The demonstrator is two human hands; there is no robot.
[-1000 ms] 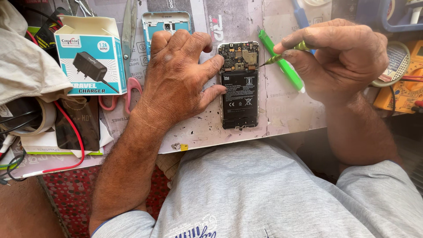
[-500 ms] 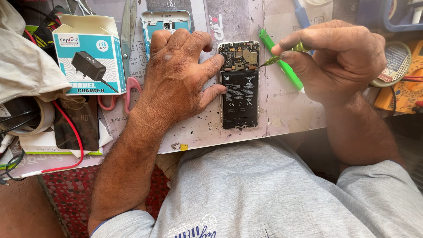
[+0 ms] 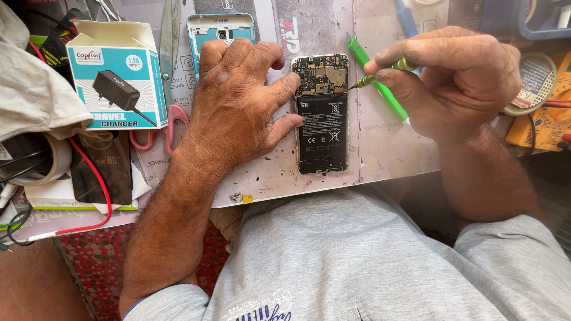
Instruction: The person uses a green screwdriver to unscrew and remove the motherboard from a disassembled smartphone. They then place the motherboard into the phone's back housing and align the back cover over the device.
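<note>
Phone (image 3: 322, 113) lies opened, back cover off, board and battery exposed; our left hand (image 3: 238, 101) steadies it flat, right hand (image 3: 458, 80) pinches a screwdriver (image 3: 380, 74) at the board; reassembly remains.

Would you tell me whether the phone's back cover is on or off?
Off: the phone lies with its circuit board and black battery exposed.

The opened phone (image 3: 322, 113) lies flat on the tabletop (image 3: 386, 154) with its back cover off, long axis running away from the person. Its upper part shows a bare circuit board with metal shields; below sits a black battery. A thin screwdriver (image 3: 380, 74) with a yellow-green handle touches the board's right edge.
</note>
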